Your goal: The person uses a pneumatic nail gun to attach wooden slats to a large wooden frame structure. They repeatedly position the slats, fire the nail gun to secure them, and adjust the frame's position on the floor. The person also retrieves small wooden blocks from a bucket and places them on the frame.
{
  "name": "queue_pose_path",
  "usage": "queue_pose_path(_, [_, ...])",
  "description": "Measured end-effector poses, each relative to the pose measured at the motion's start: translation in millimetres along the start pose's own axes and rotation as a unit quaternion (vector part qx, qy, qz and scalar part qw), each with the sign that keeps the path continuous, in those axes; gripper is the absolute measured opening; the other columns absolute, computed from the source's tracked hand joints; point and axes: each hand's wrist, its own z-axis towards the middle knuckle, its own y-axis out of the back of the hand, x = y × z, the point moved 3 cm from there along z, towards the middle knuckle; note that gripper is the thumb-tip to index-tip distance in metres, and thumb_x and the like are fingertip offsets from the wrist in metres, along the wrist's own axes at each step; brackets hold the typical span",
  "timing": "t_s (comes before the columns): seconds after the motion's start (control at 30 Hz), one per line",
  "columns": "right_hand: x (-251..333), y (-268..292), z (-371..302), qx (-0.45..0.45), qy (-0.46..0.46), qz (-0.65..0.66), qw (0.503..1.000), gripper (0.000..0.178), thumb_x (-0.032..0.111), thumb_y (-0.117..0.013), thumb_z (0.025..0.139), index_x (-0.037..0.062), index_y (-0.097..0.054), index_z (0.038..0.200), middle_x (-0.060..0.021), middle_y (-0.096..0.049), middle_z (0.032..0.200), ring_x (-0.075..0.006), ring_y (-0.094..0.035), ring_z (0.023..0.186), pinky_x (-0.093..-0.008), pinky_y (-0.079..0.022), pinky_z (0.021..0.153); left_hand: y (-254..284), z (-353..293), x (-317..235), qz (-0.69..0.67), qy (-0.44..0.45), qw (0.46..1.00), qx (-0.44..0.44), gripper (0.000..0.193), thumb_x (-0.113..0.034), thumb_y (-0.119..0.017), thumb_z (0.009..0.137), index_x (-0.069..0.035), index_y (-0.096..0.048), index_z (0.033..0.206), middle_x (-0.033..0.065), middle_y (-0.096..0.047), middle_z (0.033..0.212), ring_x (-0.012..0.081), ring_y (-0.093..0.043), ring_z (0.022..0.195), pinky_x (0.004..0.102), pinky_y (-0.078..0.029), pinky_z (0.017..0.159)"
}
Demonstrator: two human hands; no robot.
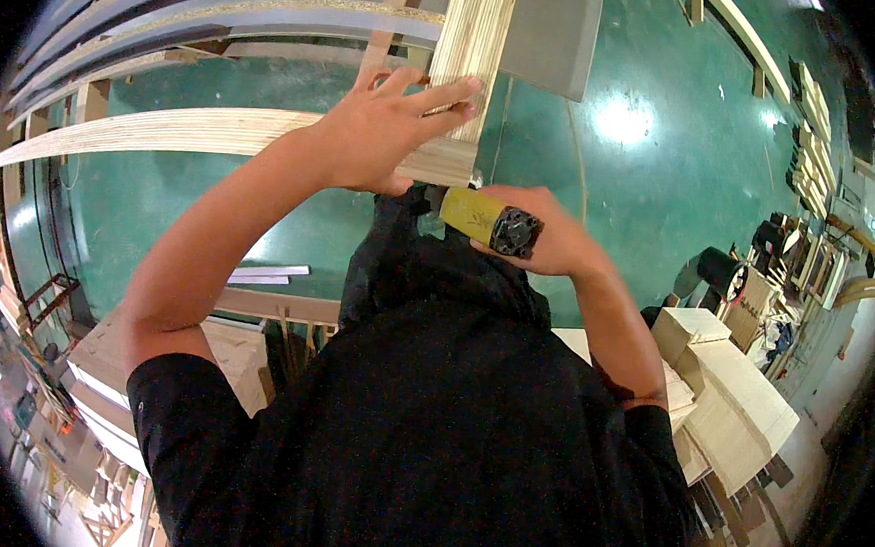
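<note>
While the right hand clamps its fingers round the yellow-and-black power tool, the left hand splays its fingers over laminated timber; best keep thumb clear, tool square.

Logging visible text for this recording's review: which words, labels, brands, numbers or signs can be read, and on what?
None can be read.
Yellow tool in the right hand: dark marks, too blurred.
Brown piece at right: dark marks, too small.
</note>
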Motion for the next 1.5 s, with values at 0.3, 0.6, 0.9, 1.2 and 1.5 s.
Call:
queue_pose_path(0.3, [11,7,5,-0.007,-0.016,-0.009,1.0,0.046,0.015,-0.078,0.078,0.0057,-0.064,0.12,-0.0179,-0.071,0.102,-0.0427,-0.066,0.089,-0.0403,-0.054,0.078,4,1,1,-0.013,-0.014,1.0,0.007,0.1,-0.027,-0.091,0.061,-0.018,-0.046,0.149,-0.0007,-0.028,0.164,0.0335,-0.045,0.132,0.0619,-0.025,0.116])
queue_pose_path(0.6, [14,8,12,0.048,-0.052,-0.022,0.997,0.05,0.013,-0.075,0.074,0.0056,-0.063,0.122,-0.0189,-0.07,0.104,-0.0436,-0.065,0.092,-0.042,-0.054,0.079,-1,4,1,-0.065,-0.008,0.998,0.01,0.109,-0.015,-0.09,0.056,-0.016,-0.04,0.153,0.0007,-0.017,0.168,0.0445,-0.039,0.136,0.0584,-0.035,0.115])
queue_pose_path(0.9, [11,0,5,0.011,-0.027,-0.006,1.0,0.046,0.013,-0.082,0.079,0.003,-0.064,0.12,-0.0174,-0.072,0.1,-0.0373,-0.069,0.089,-0.0379,-0.054,0.081,0,2,1,-0.06,-0.021,0.998,-0.005,0.102,-0.016,-0.09,0.061,-0.015,-0.043,0.151,0.001,-0.023,0.165,0.0407,-0.038,0.136,0.0545,-0.041,0.109])
queue_pose_path(1.2, [26,7,3,0.077,-0.061,-0.002,0.995,0.048,0.016,-0.079,0.077,0.0033,-0.064,0.12,-0.0185,-0.07,0.105,-0.0375,-0.069,0.092,-0.0386,-0.054,0.08,-1,6,12,-0.033,-0.038,0.999,0.014,0.107,-0.029,-0.092,0.055,-0.02,-0.044,0.151,-0.0003,-0.024,0.166,0.0389,-0.042,0.132,0.0554,-0.037,0.112])
queue_pose_path(1.5, [33,54,-25,-0.001,-0.017,-0.031,0.999,0.051,0.021,-0.082,0.077,0.0027,-0.064,0.121,-0.0135,-0.071,0.106,-0.0293,-0.069,0.093,-0.0373,-0.053,0.085,8,6,13,-0.002,-0.031,0.996,-0.083,0.093,-0.031,-0.09,0.059,-0.028,-0.053,0.144,0.0088,-0.026,0.166,0.0364,-0.026,0.152,0.067,-0.024,0.116])
